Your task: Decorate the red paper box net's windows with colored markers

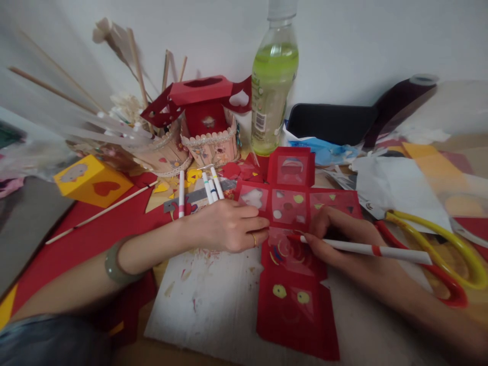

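A red paper cutout shaped like an unfolded box lies on a pale board. Its panels carry clear film with drawn shapes, among them two yellow-green dots on the lowest one. My right hand grips a white marker with a red band; the tip is at the panel with curved lines. My left hand, a ring on one finger, rests at the cutout's left edge with its fingers extended and pointing right. Capped white markers lie just beyond my left hand.
Behind stand a bottle of green drink, a stick-sided basket holding a red box, and a black phone. Yellow-and-red scissors lie at right. A yellow box and a thin stick are at left.
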`<state>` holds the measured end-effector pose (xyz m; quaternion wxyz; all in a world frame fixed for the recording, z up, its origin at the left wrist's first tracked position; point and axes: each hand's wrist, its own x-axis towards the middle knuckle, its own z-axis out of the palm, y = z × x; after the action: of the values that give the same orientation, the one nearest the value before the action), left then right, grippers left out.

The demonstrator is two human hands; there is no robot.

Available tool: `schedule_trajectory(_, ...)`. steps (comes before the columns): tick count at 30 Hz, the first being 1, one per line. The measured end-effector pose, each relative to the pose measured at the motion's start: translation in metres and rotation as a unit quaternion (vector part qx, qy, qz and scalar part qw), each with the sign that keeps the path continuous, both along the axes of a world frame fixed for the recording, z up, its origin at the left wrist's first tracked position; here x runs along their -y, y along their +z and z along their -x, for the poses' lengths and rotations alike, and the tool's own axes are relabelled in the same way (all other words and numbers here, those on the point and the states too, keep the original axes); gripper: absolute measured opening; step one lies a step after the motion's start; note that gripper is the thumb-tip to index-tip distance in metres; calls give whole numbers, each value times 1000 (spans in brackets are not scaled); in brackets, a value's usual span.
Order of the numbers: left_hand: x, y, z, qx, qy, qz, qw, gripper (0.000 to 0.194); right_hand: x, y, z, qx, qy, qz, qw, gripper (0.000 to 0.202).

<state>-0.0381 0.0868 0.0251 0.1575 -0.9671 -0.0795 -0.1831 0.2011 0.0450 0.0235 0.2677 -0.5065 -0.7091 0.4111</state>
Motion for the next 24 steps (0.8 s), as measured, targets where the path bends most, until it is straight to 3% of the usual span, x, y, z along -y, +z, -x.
schedule_trajectory(15, 1, 1, 0, -4, 4, -2, 1000, 23, -2, -4, -1, -42, -17, 3, 999, 21)
schedule_trajectory(24, 0, 1, 0, -2, -1, 8, 1000, 21, 0, -4, -3, -18, 0, -21, 1000, 21)
